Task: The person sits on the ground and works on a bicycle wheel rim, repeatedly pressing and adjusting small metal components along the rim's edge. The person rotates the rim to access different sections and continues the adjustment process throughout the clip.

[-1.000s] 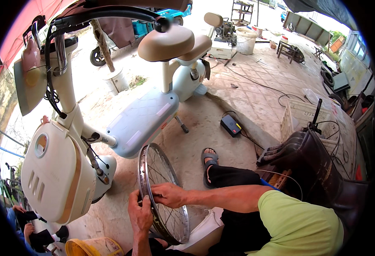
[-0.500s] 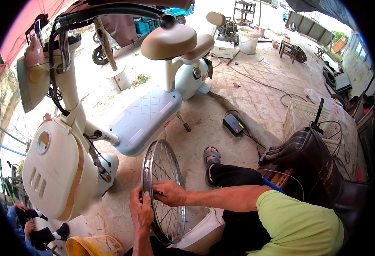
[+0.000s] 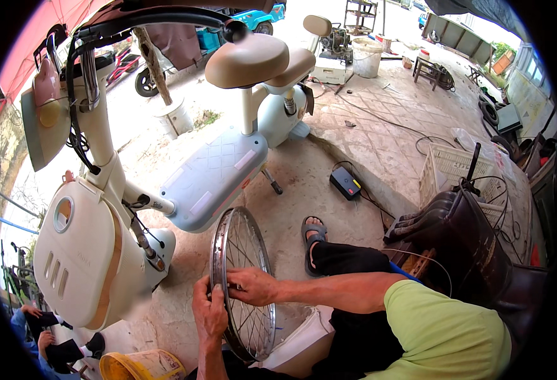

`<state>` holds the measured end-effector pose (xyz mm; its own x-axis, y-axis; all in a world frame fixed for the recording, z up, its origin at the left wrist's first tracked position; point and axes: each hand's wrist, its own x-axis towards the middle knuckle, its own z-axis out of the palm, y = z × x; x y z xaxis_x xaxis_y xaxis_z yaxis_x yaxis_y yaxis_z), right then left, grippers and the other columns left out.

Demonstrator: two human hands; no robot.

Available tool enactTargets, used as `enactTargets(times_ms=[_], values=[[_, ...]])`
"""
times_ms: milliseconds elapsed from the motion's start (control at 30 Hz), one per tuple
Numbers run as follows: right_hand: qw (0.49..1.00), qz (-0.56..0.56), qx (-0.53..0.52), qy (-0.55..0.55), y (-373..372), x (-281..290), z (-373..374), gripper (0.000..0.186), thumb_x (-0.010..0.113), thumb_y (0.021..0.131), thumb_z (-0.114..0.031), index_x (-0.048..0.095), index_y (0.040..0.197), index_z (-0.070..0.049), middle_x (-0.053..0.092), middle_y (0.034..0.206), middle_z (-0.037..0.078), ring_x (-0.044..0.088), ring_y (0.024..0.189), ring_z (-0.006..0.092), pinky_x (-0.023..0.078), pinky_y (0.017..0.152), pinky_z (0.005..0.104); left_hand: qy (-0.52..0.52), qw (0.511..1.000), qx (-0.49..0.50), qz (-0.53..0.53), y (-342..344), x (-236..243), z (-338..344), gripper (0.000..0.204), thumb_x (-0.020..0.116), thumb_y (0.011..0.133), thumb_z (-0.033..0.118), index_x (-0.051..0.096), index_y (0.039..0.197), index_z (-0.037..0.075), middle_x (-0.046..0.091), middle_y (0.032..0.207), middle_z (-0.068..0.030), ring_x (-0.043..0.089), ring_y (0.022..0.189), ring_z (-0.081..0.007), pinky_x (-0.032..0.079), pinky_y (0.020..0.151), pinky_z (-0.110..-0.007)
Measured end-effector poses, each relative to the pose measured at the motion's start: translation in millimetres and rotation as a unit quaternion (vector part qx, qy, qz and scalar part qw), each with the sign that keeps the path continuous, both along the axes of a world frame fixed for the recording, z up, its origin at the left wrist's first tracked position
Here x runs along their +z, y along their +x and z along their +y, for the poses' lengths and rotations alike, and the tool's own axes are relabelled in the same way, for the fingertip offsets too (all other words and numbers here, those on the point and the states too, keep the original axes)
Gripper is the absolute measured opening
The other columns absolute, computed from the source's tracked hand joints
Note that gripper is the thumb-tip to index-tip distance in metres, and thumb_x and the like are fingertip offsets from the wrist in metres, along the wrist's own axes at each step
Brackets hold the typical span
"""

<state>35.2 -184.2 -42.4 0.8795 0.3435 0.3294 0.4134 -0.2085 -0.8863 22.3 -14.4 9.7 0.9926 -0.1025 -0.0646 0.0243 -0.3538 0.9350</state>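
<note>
A bare spoked bicycle rim, with no tyre on it, stands on edge between my legs, in front of a cream and pale-blue electric scooter. Low on the rim's near side, my left hand grips it, thumb upward and fingers wrapped round the metal. My right hand is closed on the same stretch of rim just beside it, reaching in from the right; whether it also holds something small is hidden. A white panel-like object lies under the wheel's right side. My sandalled foot rests beyond the wheel.
A black box with cables lies on the concrete. To the right are a dark leather seat and a plastic crate. A yellow bucket stands at lower left, beside another person's legs. A white bucket stands farther back.
Since a second ago the top of the rim has risen and shifted slightly right, with both hands staying on it. Little differs from half a second ago.
</note>
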Motion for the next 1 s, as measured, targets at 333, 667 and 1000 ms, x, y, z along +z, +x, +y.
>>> enactTargets(times_ms=[333,667,1000], values=[[1.000,0.017,0.005,-0.015,0,7,-6,0.027,0.068,0.091,-0.013,0.066,0.116,-0.004,0.068,0.108,0.018,0.068,0.095,0.0404,0.056,0.080,0.0447,-0.011,1.000,-0.008,-0.010,-2,-1,-1,0.028,0.057,0.099,0.014,0.062,0.122,-0.002,0.065,0.108,-0.0116,0.063,0.094,-0.0199,0.052,0.085,-0.035],[0.983,0.027,-0.181,-0.017,32,18,-38,0.027,0.070,0.089,-0.021,0.073,0.109,-0.003,0.071,0.102,0.018,0.069,0.093,0.0370,0.055,0.083,0.0424,0.012,0.999,0.006,0.031,0,-7,4,0.020,0.058,0.099,0.016,0.063,0.108,-0.001,0.060,0.092,-0.0083,0.056,0.082,-0.0167,0.048,0.077,-0.034],[0.964,0.172,-0.201,0.032,50,12,-42,0.038,0.065,0.094,-0.026,0.068,0.119,0.001,0.071,0.111,0.019,0.069,0.101,0.0304,0.053,0.092,0.0388,0.009,0.999,-0.013,0.034,0,-10,3,0.019,0.058,0.099,0.018,0.061,0.099,-0.001,0.055,0.076,-0.0044,0.051,0.074,-0.0149,0.045,0.069,-0.033]])
